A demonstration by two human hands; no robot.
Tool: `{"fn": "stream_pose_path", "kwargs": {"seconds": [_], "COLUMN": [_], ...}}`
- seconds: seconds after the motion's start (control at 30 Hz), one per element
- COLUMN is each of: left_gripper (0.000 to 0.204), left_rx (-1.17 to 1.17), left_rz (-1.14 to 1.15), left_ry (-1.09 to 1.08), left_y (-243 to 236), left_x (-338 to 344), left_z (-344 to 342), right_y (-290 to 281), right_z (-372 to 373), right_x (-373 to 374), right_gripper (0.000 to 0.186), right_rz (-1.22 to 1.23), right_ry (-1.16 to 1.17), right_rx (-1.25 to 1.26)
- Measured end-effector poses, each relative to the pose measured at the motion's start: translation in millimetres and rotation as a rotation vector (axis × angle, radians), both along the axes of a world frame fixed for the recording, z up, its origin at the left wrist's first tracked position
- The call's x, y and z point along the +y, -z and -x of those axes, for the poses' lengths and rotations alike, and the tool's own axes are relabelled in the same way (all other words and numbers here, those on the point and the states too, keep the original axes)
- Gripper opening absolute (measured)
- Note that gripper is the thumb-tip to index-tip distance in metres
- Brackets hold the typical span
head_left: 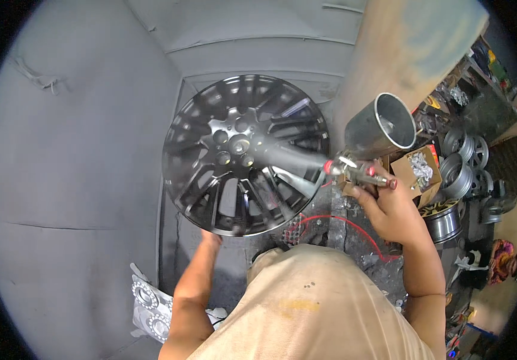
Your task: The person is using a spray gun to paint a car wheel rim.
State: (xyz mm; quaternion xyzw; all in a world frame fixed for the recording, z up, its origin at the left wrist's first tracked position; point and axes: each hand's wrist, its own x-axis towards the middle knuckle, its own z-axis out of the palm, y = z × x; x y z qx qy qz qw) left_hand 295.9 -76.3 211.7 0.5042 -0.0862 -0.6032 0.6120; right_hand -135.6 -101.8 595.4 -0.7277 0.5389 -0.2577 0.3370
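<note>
Nearest the lens: beige shirt (312,306), stained, filling the lower middle. Right hand (390,210) closed in a fist round the grip of a spray gun (357,171), finger at the trigger. Metal cup (384,127) seated on top of the gun, open mouth tilted up and to the right. Nozzle aimed left, a grey cone of spray (285,156) leaving it and landing on the wheel (245,155). Left hand (210,238) raised to the lower rim of the wheel, touching or just under it; fingers hidden behind the rim, spread or curled cannot be told.

Wheel: one, black, glossy and wet-looking, many thin spokes, round bolt holes about the hub, face turned toward the wearer, standing upright in the middle of the view. Light reflections on the upper right spokes.

Edges and room: grey coated wall (72,156) close behind and to the left of the wheel, bare and wide. Brown column (402,48) just right of the wheel, behind the cup. Red hose (354,225) looping below the gun over a crusted grey stand.

Counts: one spray gun, one cup. Bare silver wheels (465,162) stacked at right, at least four. One open cardboard box (417,171) of small metal parts beside them. Patterned grey part (150,303) on the floor at lower left.
</note>
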Motion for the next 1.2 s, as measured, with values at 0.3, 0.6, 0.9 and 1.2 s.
{"fn": "stream_pose_path", "kwargs": {"seconds": [0.3,0.6,0.9,1.2], "left_gripper": [0.032,0.02,0.012,0.016], "left_rx": [-0.137,-0.065,0.132,0.19], "left_rz": [-0.392,-0.581,-0.529,-0.491], "left_ry": [0.871,0.504,0.19,0.3], "left_y": [16.3,-4.7,-0.1,15.7], "left_x": [67.0,88.5,82.6,77.8], "left_z": [151.2,134.8,139.3,140.7], "right_y": [27.1,67.4,71.9,66.3], "right_z": [14.9,79.5,83.1,70.6], "right_x": [-5.4,21.3,49.0,59.0], "right_gripper": [0.029,0.026,0.027,0.033], "right_rz": [0.222,0.114,0.15,0.016], "right_ry": [0.064,0.325,0.182,0.152], "right_rx": [-0.095,-0.165,-0.136,-0.184]}}
